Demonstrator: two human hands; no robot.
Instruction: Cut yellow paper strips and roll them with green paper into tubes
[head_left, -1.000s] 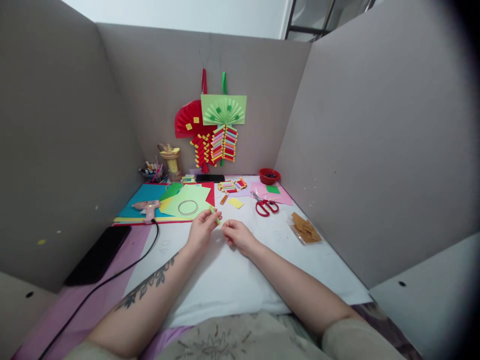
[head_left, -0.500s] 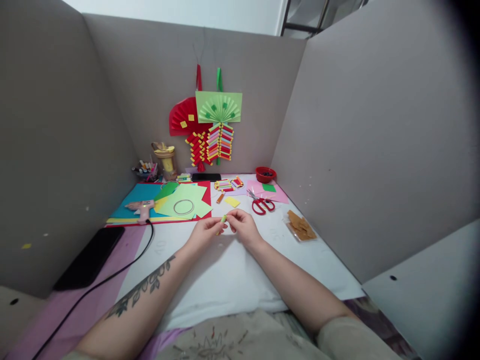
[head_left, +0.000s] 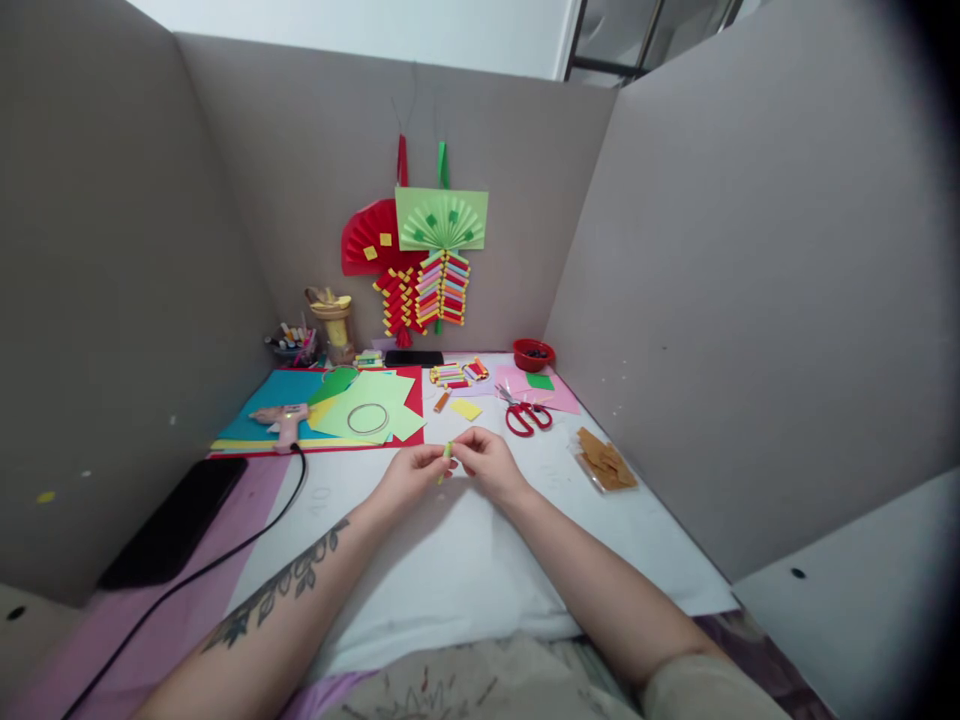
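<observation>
Pinching 1 light-green paper piece [head_left: 448,452] above the white-covered surface [head_left: 450,570], the left hand [head_left: 409,477] and right hand [head_left: 487,464] are facing each other; light, even pressure is probably serving best.

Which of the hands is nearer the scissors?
Right. The right hand is on the near side of the scissors, slightly to their left; the left hand is farther left.
</observation>
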